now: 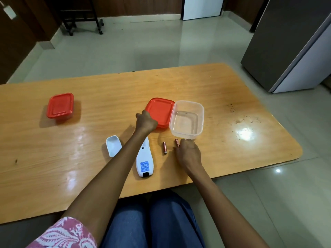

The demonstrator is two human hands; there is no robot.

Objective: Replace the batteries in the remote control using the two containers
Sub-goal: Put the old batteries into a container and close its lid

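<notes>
We see bright overhead light: white glare on the glossy orange-brown wooden table (pixel 215 83), soft shadows, wide-angle bowing at its edges.

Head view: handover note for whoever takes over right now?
Left hand holds the edge of the red lid, beside the open container, which is empty.
Right hand is at one battery, grip hidden; second battery lies beside the remote.
Done: battery cover off, one container opened.
To do: closed container unopened; both batteries out on the table.

Wooden table (pixel 215 90): lidded container (pixel 60 106), open container (pixel 186 119), red lid (pixel 161 111), remote (pixel 144 158), cover (pixel 113 145), batteries (pixel 164 148).
</notes>
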